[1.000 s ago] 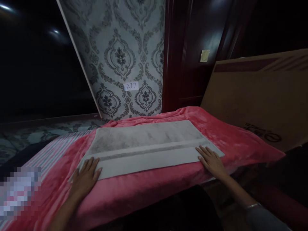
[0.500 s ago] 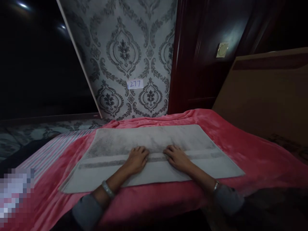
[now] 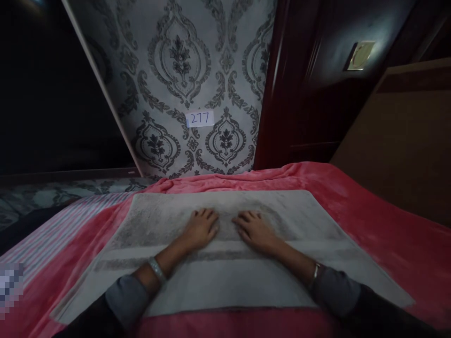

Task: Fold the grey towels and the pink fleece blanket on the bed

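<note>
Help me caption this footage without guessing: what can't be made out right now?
All in the head view:
- Mat beneath the left hand and right hand: covered by them.
- Whatever supports the pink blanket: covered by it.
- Cardboard: cut off by the right edge.
- Dark screen: cut off by the left and top edges.
- Lower-left patch: pixelated.

Grey patterned wallpaper (image 3: 193, 94) beside dark-red panelling (image 3: 306, 103)

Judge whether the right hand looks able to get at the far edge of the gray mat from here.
Likely yes: the right hand rests on the gray mat, and nothing stands between it and the far edge.
</note>
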`<state>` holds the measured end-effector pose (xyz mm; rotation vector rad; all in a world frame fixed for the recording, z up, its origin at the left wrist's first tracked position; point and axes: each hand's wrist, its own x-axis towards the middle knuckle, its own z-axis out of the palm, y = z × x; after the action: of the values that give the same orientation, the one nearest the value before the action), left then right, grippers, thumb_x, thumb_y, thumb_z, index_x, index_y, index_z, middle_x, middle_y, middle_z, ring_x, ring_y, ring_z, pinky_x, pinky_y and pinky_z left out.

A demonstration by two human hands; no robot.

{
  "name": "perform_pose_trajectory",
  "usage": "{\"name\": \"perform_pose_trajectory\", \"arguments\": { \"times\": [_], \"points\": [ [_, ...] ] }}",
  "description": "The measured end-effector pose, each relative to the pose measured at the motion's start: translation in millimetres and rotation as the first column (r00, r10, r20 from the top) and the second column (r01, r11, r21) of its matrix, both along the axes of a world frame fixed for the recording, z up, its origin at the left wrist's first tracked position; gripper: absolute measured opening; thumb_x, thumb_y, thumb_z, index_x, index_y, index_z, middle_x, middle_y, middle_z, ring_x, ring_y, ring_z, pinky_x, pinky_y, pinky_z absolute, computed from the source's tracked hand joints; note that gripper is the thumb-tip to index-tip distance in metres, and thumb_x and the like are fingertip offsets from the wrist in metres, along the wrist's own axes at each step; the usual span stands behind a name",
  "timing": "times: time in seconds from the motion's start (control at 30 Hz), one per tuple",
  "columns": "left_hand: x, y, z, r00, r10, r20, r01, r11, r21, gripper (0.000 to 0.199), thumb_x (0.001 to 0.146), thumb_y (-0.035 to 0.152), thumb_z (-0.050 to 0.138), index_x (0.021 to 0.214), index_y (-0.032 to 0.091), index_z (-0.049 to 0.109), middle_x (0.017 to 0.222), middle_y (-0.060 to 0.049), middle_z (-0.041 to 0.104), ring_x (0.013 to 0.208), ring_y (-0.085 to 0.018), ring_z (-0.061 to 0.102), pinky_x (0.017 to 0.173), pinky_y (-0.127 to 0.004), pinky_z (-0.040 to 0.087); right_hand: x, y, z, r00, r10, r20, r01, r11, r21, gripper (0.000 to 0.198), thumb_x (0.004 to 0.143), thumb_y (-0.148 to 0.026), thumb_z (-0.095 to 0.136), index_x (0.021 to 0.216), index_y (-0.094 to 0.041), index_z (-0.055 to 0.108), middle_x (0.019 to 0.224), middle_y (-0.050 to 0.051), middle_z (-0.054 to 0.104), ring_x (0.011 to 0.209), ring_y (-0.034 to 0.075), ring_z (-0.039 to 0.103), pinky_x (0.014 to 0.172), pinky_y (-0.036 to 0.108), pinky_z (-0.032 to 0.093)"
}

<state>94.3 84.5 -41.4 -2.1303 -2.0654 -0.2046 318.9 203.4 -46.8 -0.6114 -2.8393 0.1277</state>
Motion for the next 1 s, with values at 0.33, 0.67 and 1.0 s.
{"name": "perform_pose_trajectory", "arguments": {
  "times": [0.33,0.67,1.0],
  "points": [
    [-76,-2,26.0,0.984,0.168,0.052,-0.17,0.985,0.029,0.03,0.092,0.027,0.044,0.112,0.02,0.065,0.114,-0.013,0.061,0.109,-0.028,0.056,0.096,-0.043,0.044,36,75,-8,0.973,-0.184,-0.137,0.194,0.979,0.064,0.036,0.092,-0.023,0.048,0.122,-0.018,0.067,0.121,0.015,0.062,0.109,0.029,0.056,0.096,0.042,0.047],
    [-126,23,22.6,0.918,0.384,-0.096,-0.39,0.92,-0.05,0.042,0.094,0.021,0.038,0.128,0.013,0.062,0.124,-0.019,0.06,0.117,-0.032,0.054,0.098,-0.047,0.043,53,139,-15,0.889,-0.455,0.05,0.45,0.889,0.089,0.049,0.096,-0.029,0.038,0.141,-0.025,0.057,0.141,0.012,0.055,0.125,0.034,0.05,0.093,0.054,0.048],
    [-127,42,21.3,0.954,0.298,-0.009,-0.298,0.951,-0.088,0.045,0.098,0.035,0.04,0.125,0.006,0.062,0.123,-0.019,0.065,0.118,-0.031,0.057,0.104,-0.044,0.04,68,180,-11,0.934,-0.357,0.023,0.358,0.933,-0.04,0.047,0.098,-0.032,0.046,0.139,-0.012,0.057,0.142,0.019,0.055,0.13,0.034,0.049,0.104,0.053,0.041]
  ]
}}
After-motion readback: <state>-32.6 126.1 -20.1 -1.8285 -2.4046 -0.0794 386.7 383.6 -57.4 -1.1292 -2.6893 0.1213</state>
